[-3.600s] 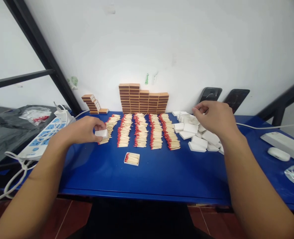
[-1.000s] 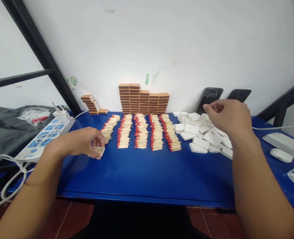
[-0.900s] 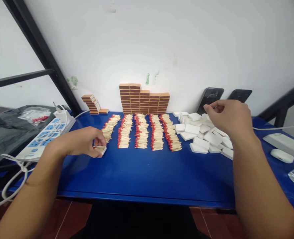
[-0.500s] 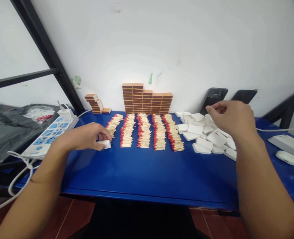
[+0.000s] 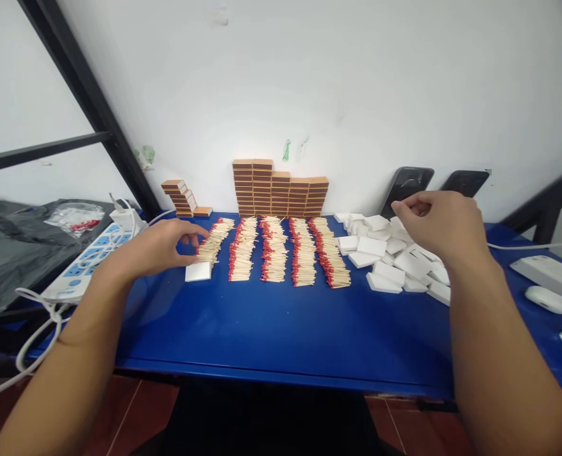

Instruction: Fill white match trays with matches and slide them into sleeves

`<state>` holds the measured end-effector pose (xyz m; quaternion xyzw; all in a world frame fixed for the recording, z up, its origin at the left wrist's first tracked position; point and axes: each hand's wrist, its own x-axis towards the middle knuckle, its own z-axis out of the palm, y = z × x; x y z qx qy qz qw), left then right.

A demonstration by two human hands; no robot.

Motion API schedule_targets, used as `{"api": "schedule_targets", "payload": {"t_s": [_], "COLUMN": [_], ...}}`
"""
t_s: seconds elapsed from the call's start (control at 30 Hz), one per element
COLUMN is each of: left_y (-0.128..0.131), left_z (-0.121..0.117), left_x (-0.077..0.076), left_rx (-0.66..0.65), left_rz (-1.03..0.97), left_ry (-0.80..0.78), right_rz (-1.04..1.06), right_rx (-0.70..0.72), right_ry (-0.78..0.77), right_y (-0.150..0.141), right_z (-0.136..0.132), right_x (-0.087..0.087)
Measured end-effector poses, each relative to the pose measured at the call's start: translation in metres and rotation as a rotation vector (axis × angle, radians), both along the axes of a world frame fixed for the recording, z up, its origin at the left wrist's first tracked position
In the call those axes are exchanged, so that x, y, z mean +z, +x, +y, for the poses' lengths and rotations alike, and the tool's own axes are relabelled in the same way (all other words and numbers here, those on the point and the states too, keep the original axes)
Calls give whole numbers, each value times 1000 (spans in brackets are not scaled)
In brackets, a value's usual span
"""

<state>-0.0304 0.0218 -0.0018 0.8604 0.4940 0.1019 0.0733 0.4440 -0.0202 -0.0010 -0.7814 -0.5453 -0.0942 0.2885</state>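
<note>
My left hand (image 5: 169,244) hovers at the leftmost row of matches (image 5: 217,237), thumb and fingers apart at its edge. Just below the thumb, a small white matchbox tray (image 5: 198,272) lies on the blue table (image 5: 271,329), apart from the grip. To the right of it run several more rows of red-headed matches (image 5: 275,250). Over a heap of white matchbox trays (image 5: 385,272), my right hand (image 5: 440,221) is held up with its fingertips pinched together. Whatever the pinch holds, if anything, cannot be made out.
Stacked brown matchbox sleeves (image 5: 278,193) stand against the wall, with a smaller stack (image 5: 183,199) at left. A power strip (image 5: 95,256) with cables lies on the left. Two dark phones (image 5: 407,187) lean behind the heap. A white earbud case (image 5: 548,299) lies at right.
My left hand has let go of the white tray, which now lies flat on the table, and has shifted slightly up to the matches. My right hand has hardly moved.
</note>
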Motion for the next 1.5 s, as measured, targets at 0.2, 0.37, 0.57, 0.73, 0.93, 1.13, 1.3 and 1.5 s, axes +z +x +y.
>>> {"api": "schedule_targets", "payload": {"t_s": [0.2,0.37,0.57,0.73,0.93,1.13,1.3,1.5], "left_y": [6,8,7,12,6,-1,0,16], "left_z": [-6,-10,-6,-9,-10,-6,-7,-18], "left_x": [4,0,-7,-5,-5,-6,1,10], "left_rx": [-51,-37,-5,23,-14,-23,-64,-64], "left_rz": [5,101,155,151,108,84,76,-181], "left_ry": [-74,-135,-97,-113,-29,-13,33,286], "right_rz": [5,5,-5,-12,-18,-17,-3,-8], "right_rx": [6,-50,-39,-49,-43,-46,-45,22], "right_ry": [-18,-2,4,-17,-12,-28,-24,89], "right_y": [-2,2,5,5,5,5,3,2], "right_z": [1,6,8,9,10,10,7,12], "right_x": [1,-3,-6,-5,-7,-6,-7,-9]}}
